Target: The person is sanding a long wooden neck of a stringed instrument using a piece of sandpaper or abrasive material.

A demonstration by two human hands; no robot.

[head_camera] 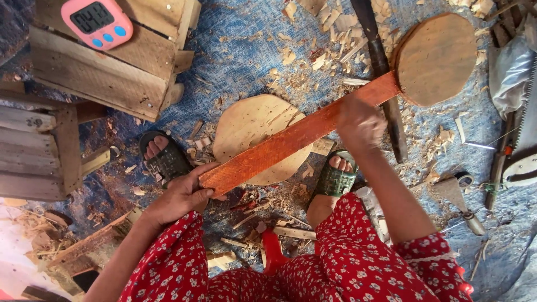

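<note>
Plank [296,137] is the landmark: reddish-orange, flat, running diagonally from lower left to upper right above a blue floor cover [240,50]. Left hand [182,196] has its grip clamped on the plank's lower left end, thumb on top. Right hand [361,123] is closed over the plank past its middle, toward the upper right; fingers are hidden underneath, so I can't tell how tight.

Upper right end of the plank meets a round wooden disc [436,59]; whether it rests on it or just touches the edge, can't tell. A 2nd, paler disc [251,131] lies under the plank's middle.

Progress, as a judgement: wood shavings [330,33] above the plank suggest cutting is well underway, and both discs are already shaped. Plank looks whole, no visible cut. A saw [523,134] lies unused well right of the plank.
</note>
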